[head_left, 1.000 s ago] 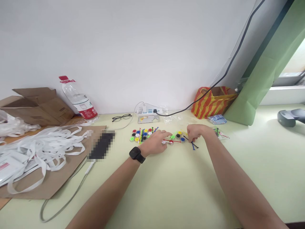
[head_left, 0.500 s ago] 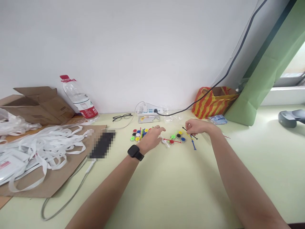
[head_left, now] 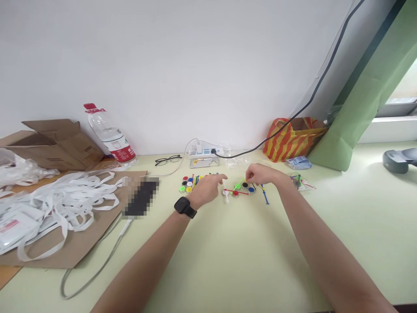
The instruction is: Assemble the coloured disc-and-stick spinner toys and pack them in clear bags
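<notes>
The right hand (head_left: pixel 260 174) had its fingertips pinched together on a black stick (head_left: pixel 254 186), just beside the black disc (head_left: pixel 245 185). The left hand (head_left: pixel 206 191) was loosely open, index finger stretched out; its palm was hidden, so I could not tell whether it had hold of anything. It partly covered a cluster of discs (head_left: pixel 189 190) and sticks on the worktop (head_left: pixel 228 252).

Between the hands lay a green disc (head_left: pixel 237 187), a red disc (head_left: pixel 235 194) with a red stick (head_left: pixel 243 193) across it, and a white stick (head_left: pixel 227 198). The blue disc (head_left: pixel 251 190) sat near the right hand, with a blue stick (head_left: pixel 266 199) to its right. Beyond the right wrist was a clear bag (head_left: pixel 304 184) of sticks. Glasses (head_left: pixel 168 160) and a power strip (head_left: pixel 206 151) lay toward the wall.
</notes>
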Tool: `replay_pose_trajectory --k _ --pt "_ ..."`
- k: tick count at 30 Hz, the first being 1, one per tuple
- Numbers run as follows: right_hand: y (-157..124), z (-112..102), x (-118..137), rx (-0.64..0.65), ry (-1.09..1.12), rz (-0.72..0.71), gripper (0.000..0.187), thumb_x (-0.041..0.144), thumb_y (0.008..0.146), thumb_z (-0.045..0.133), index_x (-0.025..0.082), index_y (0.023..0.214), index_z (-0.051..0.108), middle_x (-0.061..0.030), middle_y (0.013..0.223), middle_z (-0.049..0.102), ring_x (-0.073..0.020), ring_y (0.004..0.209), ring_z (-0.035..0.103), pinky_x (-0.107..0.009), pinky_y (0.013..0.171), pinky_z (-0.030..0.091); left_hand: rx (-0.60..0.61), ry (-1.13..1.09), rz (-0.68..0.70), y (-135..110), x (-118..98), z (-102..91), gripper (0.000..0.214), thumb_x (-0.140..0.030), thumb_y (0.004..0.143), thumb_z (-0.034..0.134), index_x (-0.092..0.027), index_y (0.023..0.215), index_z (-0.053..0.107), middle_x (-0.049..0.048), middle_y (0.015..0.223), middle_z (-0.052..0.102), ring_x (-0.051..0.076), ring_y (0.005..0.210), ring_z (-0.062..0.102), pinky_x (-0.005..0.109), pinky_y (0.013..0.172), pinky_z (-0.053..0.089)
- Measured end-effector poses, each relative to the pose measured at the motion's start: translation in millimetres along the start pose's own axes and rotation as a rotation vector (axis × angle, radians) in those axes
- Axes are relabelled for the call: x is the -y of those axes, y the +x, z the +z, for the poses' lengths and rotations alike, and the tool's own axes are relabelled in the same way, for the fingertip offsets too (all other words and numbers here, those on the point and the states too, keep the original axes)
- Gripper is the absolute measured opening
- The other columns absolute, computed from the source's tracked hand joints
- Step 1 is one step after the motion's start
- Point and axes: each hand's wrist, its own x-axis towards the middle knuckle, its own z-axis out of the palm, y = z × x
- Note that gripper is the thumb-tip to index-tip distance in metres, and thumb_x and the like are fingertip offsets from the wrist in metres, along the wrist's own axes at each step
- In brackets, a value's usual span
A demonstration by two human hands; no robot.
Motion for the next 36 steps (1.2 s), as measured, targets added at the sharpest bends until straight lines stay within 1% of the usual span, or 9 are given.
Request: replay_pose_trajectory --k 12,18,21,24,26,28,30,33,36 --pt "8.9 11.2 10.3 -0.08 -0.073 0.064 0.014 0.026 0.068 0.077 0.014 0.075 0.074 -0.0076 0.084 0.074 -0.0167 0.069 0.064 -0.022 0.053 0.04 -0.217 -0.039 -0.022 2.7 -16.8 -20.8 0.037 -0.013 0.093 0.044 -0.026 0.12 0.065 0.0018 0.107 0.074 0.021 0.093 0.067 0.033 0.08 0.05" --pt "-28.1 -28.9 8.8 -0.242 -0.04 0.059 0.014 0.026 0.076 0.071 0.015 0.083 0.076 -0.0075 0.091 0.076 -0.0172 0.078 0.066 -0.021 0.06 0.044 -0.276 -0.102 0.054 0.3 -32.3 -54.4 0.028 -0.024 0.095 0.049 -0.024 0.116 0.067 0.0013 0.1 0.073 0.015 0.071 0.062 0.031 0.077 0.05" --pt "-58.6 -33.7 19.6 -0.373 0.059 -0.03 0.014 0.028 0.077 0.071 0.016 0.082 0.076 -0.0059 0.082 0.076 -0.0176 0.076 0.065 -0.021 0.061 0.044 -0.296 -0.264 0.055 -16.1 -45.2 -53.5 0.026 -0.03 0.096 0.051 -0.023 0.116 0.066 0.0025 0.095 0.072 0.015 0.073 0.063 0.029 0.071 0.05" --pt "-84.1 -1.4 43.5 -0.319 0.2 -0.209 0.017 0.031 0.075 0.071 0.016 0.082 0.076 -0.0039 0.071 0.072 -0.0165 0.067 0.062 -0.022 0.057 0.042 -0.156 -0.515 0.021 -49.6 -59.0 -30.4 0.031 -0.038 0.094 0.059 -0.022 0.121 0.063 0.0061 0.103 0.072 0.016 0.083 0.068 0.028 0.072 0.053" --pt "-95.5 35.1 60.6 -0.222 0.313 -0.293 0.02 0.031 0.077 0.069 0.016 0.087 0.077 -0.0028 0.07 0.071 -0.0149 0.064 0.061 -0.021 0.057 0.043 0.009 -0.647 0.01 -74.9 -66.8 -9.9 0.047 -0.042 0.085 0.073 -0.023 0.127 0.061 0.0082 0.111 0.071 0.017 0.085 0.069 0.028 0.072 0.055" --pt "-101.6 72.7 73.1 -0.193 0.401 -0.318 0.017 0.028 0.075 0.07 0.016 0.084 0.076 -0.001 0.066 0.067 -0.0134 0.061 0.058 -0.021 0.055 0.042 0.098 -0.733 0.023 -95.4 -71.4 8.1 0.056 -0.042 0.077 0.081 -0.02 0.125 0.063 0.0085 0.107 0.071 0.018 0.084 0.068 0.03 0.074 0.056" --pt "-102.0 102.2 78.9 -0.215 0.483 -0.35 0.012 0.025 0.073 0.07 0.017 0.08 0.074 0.0012 0.06 0.062 -0.0124 0.057 0.055 -0.02 0.051 0.039 0.079 -0.82 0.004 -107.0 -71.6 20.6 0.039 -0.043 0.086 0.074 -0.016 0.113 0.069 0.0087 0.101 0.072 0.019 0.086 0.067 0.03 0.076 0.054" --pt "-94.9 123.3 77.4 -0.243 0.604 -0.385 0.007 0.023 0.073 0.07 0.016 0.076 0.071 0.0021 0.057 0.06 -0.0117 0.052 0.052 -0.022 0.048 0.037 0.115 -0.895 -0.039 -108.6 -64.5 29.7 0.031 -0.042 0.089 0.07 -0.012 0.099 0.073 0.008 0.092 0.073 0.019 0.084 0.067 0.03 0.075 0.052" --pt "-87.4 123.9 71.5 -0.229 0.726 -0.432 0.011 0.027 0.077 0.07 0.017 0.081 0.071 0.0002 0.063 0.064 -0.013 0.055 0.056 -0.024 0.051 0.041 0.1 -0.995 -0.062 -102.5 -54.7 32.1 0.034 -0.04 0.084 0.076 -0.013 0.105 0.075 0.0102 0.101 0.075 0.022 0.093 0.069 0.033 0.085 0.053"
